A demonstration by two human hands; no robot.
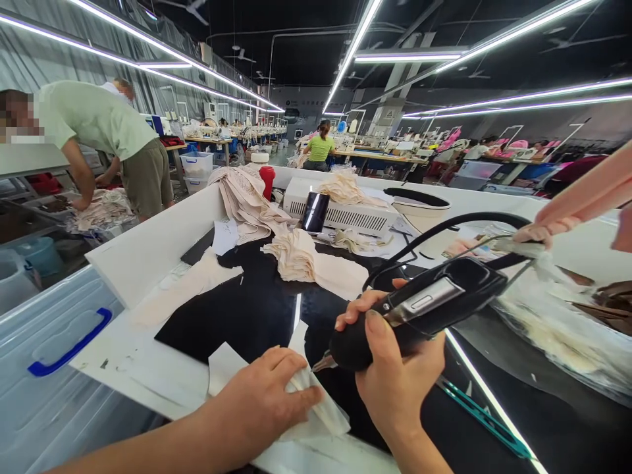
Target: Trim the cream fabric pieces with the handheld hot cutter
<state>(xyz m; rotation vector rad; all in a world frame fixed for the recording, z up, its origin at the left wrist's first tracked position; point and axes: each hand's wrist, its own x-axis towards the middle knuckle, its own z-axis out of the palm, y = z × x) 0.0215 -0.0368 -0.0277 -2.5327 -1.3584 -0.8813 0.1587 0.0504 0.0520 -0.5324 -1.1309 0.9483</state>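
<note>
My left hand (269, 395) lies flat on a small pale fabric piece (316, 408) and presses it onto the black glossy table top (257, 309). My right hand (395, 368) grips a black corded hand tool (419, 309), whose metal tip points down at the fabric just beside my left fingers. The tool's black cable (444, 227) arcs up and to the right. A stack of cream fabric pieces (296, 253) lies further back on the table.
A white machine box (340, 210), a red bottle (267, 181) and folded cream cloth (244, 197) stand at the back. Green-handled scissors (488, 421) lie at right. A clear bag (567, 329) sits far right. A translucent bin lid with blue handle (69, 349) is left. Other workers stand nearby.
</note>
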